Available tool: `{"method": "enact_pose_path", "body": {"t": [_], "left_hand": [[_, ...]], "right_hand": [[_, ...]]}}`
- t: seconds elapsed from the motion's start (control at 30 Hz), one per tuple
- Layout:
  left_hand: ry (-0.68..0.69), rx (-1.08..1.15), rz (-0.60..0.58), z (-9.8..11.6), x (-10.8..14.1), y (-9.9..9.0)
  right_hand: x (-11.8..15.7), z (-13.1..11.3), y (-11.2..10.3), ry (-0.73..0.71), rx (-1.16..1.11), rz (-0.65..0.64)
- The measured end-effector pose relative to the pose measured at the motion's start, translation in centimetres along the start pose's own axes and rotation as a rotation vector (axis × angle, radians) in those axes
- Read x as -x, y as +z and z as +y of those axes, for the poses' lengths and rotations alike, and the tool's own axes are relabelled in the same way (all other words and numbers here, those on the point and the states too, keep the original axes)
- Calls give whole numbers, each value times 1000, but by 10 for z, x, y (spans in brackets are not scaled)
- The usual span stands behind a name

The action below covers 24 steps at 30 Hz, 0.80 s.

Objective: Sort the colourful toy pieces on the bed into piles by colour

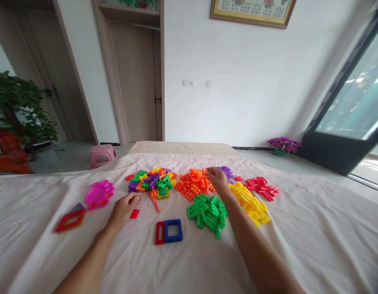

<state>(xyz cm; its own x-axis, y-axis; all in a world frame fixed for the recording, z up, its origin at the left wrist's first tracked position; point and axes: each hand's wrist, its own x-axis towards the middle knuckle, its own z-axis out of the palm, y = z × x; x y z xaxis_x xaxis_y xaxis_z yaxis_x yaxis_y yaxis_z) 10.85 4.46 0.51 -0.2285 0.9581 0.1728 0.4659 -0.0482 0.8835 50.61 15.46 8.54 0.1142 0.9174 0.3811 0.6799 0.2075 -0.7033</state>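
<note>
My left hand [125, 209] is closed, thumb and fingers together, just in front of a mixed-colour pile of plastic building pieces [153, 179]; whatever it may hold is hidden. Beside its fingers lies a small red piece [134, 213]. My right hand [218, 179] reaches to the far right edge of the orange pile [193, 182], fingertips pinched; I cannot make out what is between them. Around that arm are a green pile [208, 214], a yellow pile [250, 204], a red pile [264, 188] and a partly covered purple pile [227, 172].
A red and blue pair of frame-shaped tiles [173, 231] lies on the cloth-covered table [189, 269]. To the left are a magenta flower-shaped tray [98, 195] and a red pointed frame tile [70, 220]. A pink stool [103, 156] stands beyond the table.
</note>
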Motion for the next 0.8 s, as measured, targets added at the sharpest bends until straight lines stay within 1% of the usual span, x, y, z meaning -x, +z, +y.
{"method": "enact_pose_path", "body": {"t": [0.1, 0.17, 0.2, 0.27, 0.33, 0.43, 0.53, 0.67, 0.8], "left_hand": [[-3, -71, 94, -4, -4, -4], [-12, -140, 151, -6, -7, -8], [-19, -174, 170, -6, -8, -9], [-33, -224, 190, -6, -10, -12], [-51, -249, 184, -5, -10, -13], [-57, -254, 172, -4, -11, -14], [-39, -243, 168, -3, -11, -15], [-36, -252, 161, -3, -8, -15], [-22, -259, 145, -3, -7, -14]], "right_hand": [[27, -41, 23, -186, -15, -172], [46, -68, 37, -295, 25, -281], [55, -81, 44, -331, 60, -334], [69, -101, 58, -358, 143, -411], [78, -113, 73, -374, 208, -467], [81, -118, 96, -420, 270, -507], [81, -114, 113, -426, 320, -524], [86, -104, 118, -428, 313, -518], [93, -96, 118, -402, 206, -472]]}}
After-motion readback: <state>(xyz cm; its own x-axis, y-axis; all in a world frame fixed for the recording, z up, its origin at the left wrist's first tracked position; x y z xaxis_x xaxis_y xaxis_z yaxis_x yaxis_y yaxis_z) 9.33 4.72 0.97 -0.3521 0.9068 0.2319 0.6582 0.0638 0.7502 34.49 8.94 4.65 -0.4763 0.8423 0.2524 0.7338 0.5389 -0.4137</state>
